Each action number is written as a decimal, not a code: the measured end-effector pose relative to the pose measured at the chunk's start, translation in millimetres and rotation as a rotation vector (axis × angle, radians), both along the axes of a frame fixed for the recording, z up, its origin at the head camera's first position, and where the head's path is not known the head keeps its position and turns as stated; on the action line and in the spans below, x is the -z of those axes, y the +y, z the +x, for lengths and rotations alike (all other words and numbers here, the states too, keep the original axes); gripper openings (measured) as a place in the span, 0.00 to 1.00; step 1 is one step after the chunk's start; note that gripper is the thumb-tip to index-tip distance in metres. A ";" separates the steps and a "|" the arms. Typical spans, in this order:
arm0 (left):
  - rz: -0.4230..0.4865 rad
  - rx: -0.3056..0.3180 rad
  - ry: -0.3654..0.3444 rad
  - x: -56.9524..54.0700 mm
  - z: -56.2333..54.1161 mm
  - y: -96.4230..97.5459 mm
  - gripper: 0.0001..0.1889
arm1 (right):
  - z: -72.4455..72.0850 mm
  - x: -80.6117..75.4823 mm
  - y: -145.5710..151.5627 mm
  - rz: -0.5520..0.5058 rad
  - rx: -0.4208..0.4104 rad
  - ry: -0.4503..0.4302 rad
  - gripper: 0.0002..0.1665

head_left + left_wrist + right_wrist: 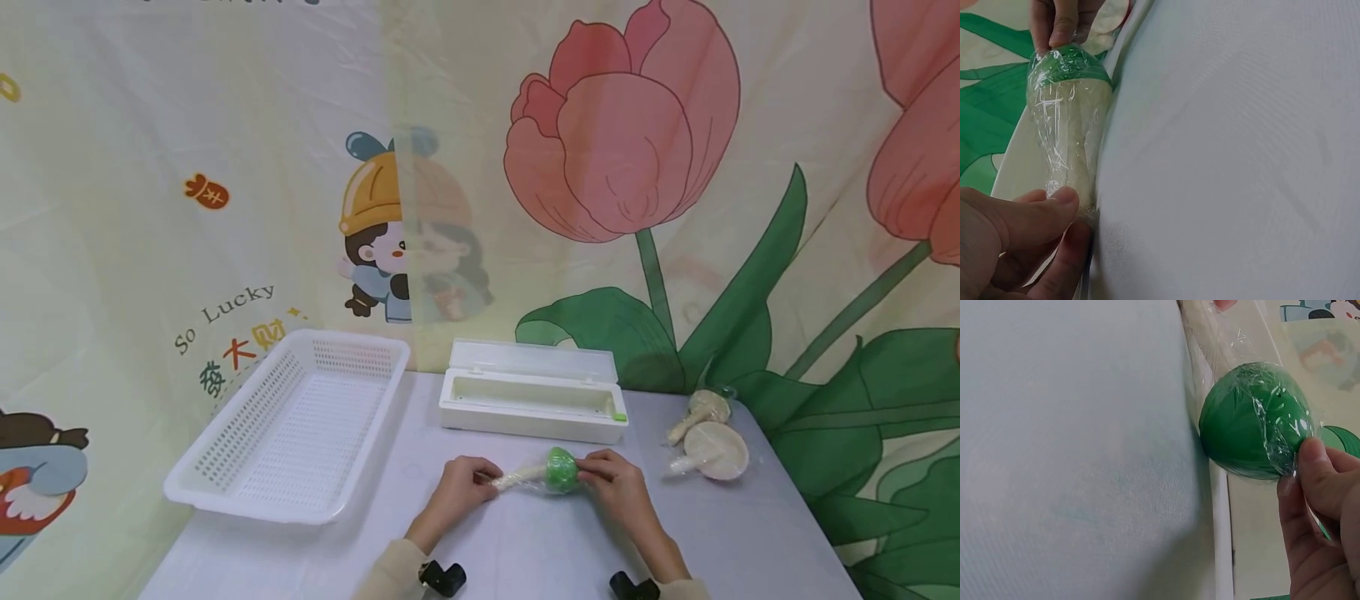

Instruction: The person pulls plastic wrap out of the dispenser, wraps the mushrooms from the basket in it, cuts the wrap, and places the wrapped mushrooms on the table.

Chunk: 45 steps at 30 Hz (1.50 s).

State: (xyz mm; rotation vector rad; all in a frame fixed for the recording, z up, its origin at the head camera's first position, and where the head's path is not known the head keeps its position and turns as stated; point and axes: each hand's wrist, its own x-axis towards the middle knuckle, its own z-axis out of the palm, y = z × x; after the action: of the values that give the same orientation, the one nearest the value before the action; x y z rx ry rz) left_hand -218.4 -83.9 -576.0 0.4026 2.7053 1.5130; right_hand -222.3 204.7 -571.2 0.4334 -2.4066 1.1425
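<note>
A mushroom-shaped item [561,471] with a green rounded cap and a pale stem lies sideways over the table, wrapped in clear plastic film. My left hand [463,490] pinches the stem's end between thumb and fingers, closely seen in the left wrist view, where the pale stem [1072,125] shows through the shiny film. At the other end, my right hand [618,490] pinches film at the top of the cap. The right wrist view shows the smooth green cap [1254,425] with creased film over it.
Behind the hands stands a long white box [532,425] with its lid raised and a green piece at its right end. A white perforated basket [352,467] sits at left. Two film-wrapped mushroom-shaped items, one with a pale cap [723,452], lie at right on the white-covered table [525,558].
</note>
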 end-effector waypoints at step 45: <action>-0.003 0.176 -0.140 -12.0 -6.8 104.6 0.06 | -39.1 -47.2 87.0 0.327 0.018 -0.276 0.10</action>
State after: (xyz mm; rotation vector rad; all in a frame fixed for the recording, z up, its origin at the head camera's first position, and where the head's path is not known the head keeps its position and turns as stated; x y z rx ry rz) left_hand -225.2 20.7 -563.9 0.5002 2.4928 1.4338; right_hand -261.4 291.7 -524.0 0.3738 -2.8479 0.8469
